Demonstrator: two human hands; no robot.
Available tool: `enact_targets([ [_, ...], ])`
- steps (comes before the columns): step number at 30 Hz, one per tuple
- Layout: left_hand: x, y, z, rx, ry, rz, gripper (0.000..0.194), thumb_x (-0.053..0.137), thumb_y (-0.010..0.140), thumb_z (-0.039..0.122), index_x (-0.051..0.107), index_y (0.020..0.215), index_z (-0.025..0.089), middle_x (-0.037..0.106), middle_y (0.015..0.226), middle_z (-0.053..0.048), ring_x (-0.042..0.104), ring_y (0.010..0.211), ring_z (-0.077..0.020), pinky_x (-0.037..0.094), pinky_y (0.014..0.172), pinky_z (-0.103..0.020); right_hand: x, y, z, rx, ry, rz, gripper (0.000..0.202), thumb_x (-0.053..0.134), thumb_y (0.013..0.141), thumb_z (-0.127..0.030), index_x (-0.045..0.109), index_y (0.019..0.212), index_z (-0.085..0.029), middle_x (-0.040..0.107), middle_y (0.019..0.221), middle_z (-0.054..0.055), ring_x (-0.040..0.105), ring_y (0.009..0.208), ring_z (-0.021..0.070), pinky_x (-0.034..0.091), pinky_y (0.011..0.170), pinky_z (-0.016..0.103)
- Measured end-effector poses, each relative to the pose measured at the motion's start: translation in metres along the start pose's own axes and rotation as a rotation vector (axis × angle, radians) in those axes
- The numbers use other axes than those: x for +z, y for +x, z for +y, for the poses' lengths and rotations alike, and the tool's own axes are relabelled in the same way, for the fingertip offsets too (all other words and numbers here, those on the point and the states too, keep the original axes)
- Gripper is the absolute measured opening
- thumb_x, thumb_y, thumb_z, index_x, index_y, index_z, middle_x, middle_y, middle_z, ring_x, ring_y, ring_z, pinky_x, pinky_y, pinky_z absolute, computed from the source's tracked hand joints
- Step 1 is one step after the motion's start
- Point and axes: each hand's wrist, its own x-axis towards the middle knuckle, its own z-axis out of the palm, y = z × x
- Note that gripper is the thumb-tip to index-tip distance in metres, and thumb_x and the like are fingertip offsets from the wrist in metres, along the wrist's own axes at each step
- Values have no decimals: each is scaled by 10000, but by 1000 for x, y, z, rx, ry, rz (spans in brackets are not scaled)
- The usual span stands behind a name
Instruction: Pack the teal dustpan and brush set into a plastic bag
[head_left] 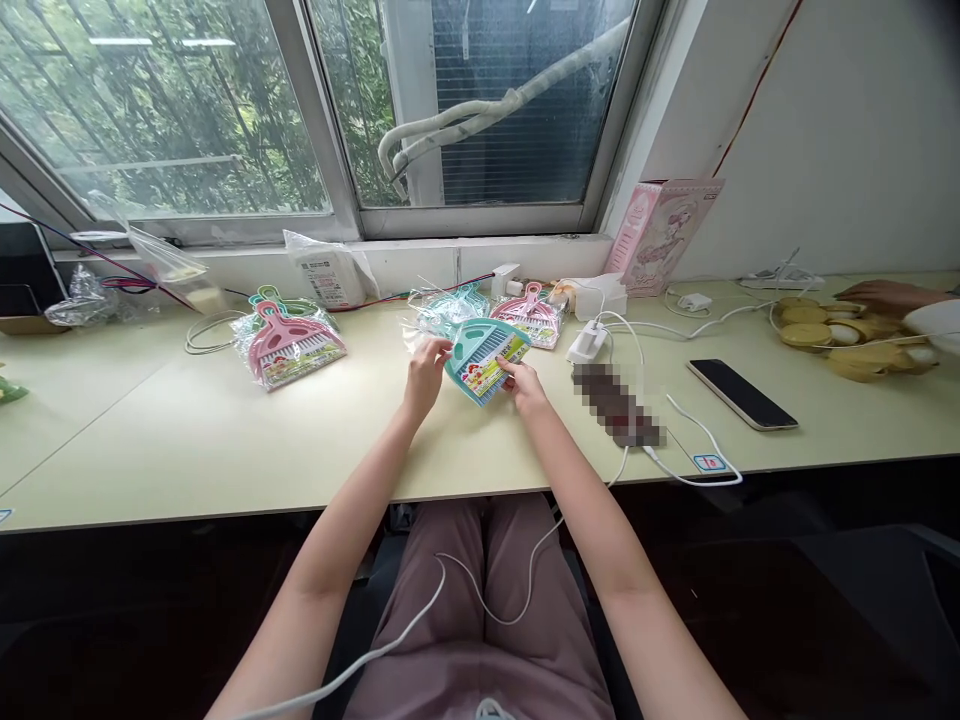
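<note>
A teal dustpan-and-brush set [486, 358] with a colourful label is held tilted above the table between both my hands. My left hand [429, 372] has its fingers closed at the set's left edge, near clear plastic wrap. At the lower right edge, my right hand [523, 383] grips the set with thumb and fingers on the label. Just behind lie another wrapped teal set [450, 303] and a pink wrapped set [534, 315]. Farther left, a pink set [291, 340] in clear wrap rests against a green one [271, 298].
Right of my hands are a white charger [587, 343], a blurred-out object [616, 405], cables and a phone [742, 393]. Another person's hand [892, 294] is by yellow items [814, 325] at far right. A pink box [664, 238] stands by the window.
</note>
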Motion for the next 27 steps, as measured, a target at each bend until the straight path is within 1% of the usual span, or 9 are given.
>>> enact_targets([
  [3, 3, -5, 15, 57, 90, 32, 162, 547, 908, 274, 605, 1053, 233, 645, 1129, -91, 577, 1119, -242, 343, 1077, -464, -5, 4, -2, -11, 94, 28, 134, 751, 743, -158, 636, 807, -185, 735, 764, 2, 666, 649, 111, 542, 579, 191],
  [6, 2, -7, 22, -26, 78, 314, 454, 506, 915, 478, 495, 1287, 218, 434, 1446, -143, 330, 1401, -276, 121, 1191, -504, -7, 3, -6, -9, 146, -27, 143, 754, 743, -166, 645, 831, -195, 742, 815, -5, 666, 672, 104, 545, 599, 181],
  [9, -9, -1, 10, -315, -101, 677, 591, 268, 961, 566, 301, 1447, 232, 245, 1558, -135, 166, 1480, -224, 96, 1209, -453, -4, -1, -9, -5, 152, -92, 138, 747, 744, -154, 649, 831, -197, 743, 819, -8, 667, 683, 110, 554, 615, 189],
  [11, -20, 6, -5, -589, -339, 812, 617, 130, 965, 572, 225, 1485, 256, 204, 1579, -119, 145, 1488, -198, 121, 1207, -439, -1, -4, -9, -3, 135, -129, 140, 751, 737, -155, 652, 828, -197, 743, 810, -5, 669, 689, 119, 560, 628, 201],
  [12, -26, 10, -13, -733, -516, 810, 639, 73, 958, 576, 211, 1493, 255, 208, 1580, -126, 167, 1484, -202, 155, 1198, -455, 1, -5, -9, -1, 124, -149, 143, 755, 734, -159, 656, 831, -196, 744, 809, -3, 670, 693, 123, 563, 635, 208],
  [14, -35, 15, -23, -915, -933, 654, 705, -16, 934, 589, 224, 1495, 235, 278, 1554, -159, 283, 1447, -231, 255, 1155, -501, 3, -6, -8, 6, 95, -176, 147, 760, 731, -168, 664, 839, -192, 746, 813, 2, 674, 699, 130, 565, 648, 221],
  [17, -41, 17, -24, -798, -1347, 349, 777, -7, 910, 638, 342, 1456, 211, 424, 1478, -169, 444, 1353, -254, 364, 1093, -511, 3, -6, -5, 9, 35, -197, 157, 769, 727, -185, 673, 851, -182, 749, 832, 15, 679, 703, 138, 566, 673, 239],
  [21, -41, 17, -14, -599, -1339, 118, 716, 192, 902, 687, 533, 1333, 229, 547, 1383, -125, 505, 1294, -263, 421, 1059, -479, 2, -5, -4, -1, -8, -203, 144, 760, 740, -188, 677, 857, -177, 751, 844, 20, 684, 715, 141, 564, 680, 239],
  [27, -37, 18, -32, -691, -1114, -37, 510, 329, 933, 561, 605, 1209, 233, 621, 1278, -112, 651, 1059, -215, 498, 963, -423, 2, -6, -7, -9, 20, -158, 133, 754, 756, -177, 670, 860, -179, 749, 834, 16, 681, 692, 132, 564, 675, 233],
])
